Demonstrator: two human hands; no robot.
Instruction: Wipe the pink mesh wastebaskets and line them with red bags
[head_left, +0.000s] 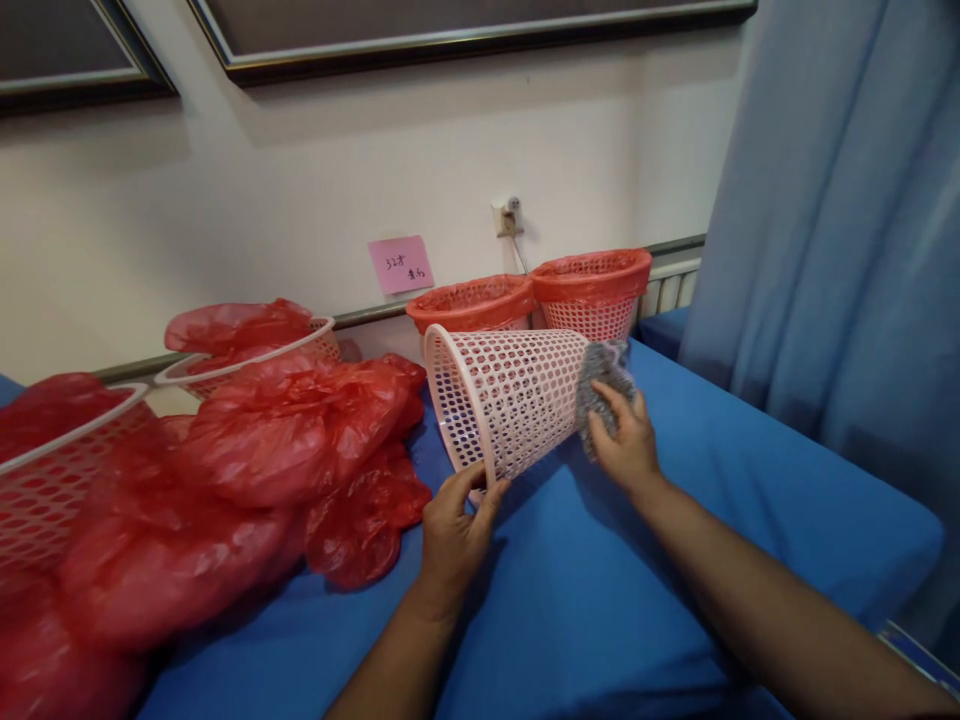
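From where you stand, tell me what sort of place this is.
Perhaps a clinic or treatment room: a blue-covered, bed-like surface, a long blue curtain and a handwritten pink wall note.

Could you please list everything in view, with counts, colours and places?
Tipped basket: 1, pale pink, centre
Grey cloth: 1, grey, at basket's base end
Wall: 1, off-white, background
Lined baskets: 2, pink with red liners, near wall
Left baskets: 2, pale pink, left
Red plastic bags: count unclear, red, heaped left
Covered surface: 1, blue, below baskets
Note: 1, pink, on wall
Socket with plug: 1, whitish, on wall
Picture frames: 2, dark, top
Rail: 1, grey, along wall
Curtain: 1, blue, right
Radiator: 1, pale, beside curtain
Left hand: 1, bare, on tipped basket's rim
Right hand: 1, bare, on cloth
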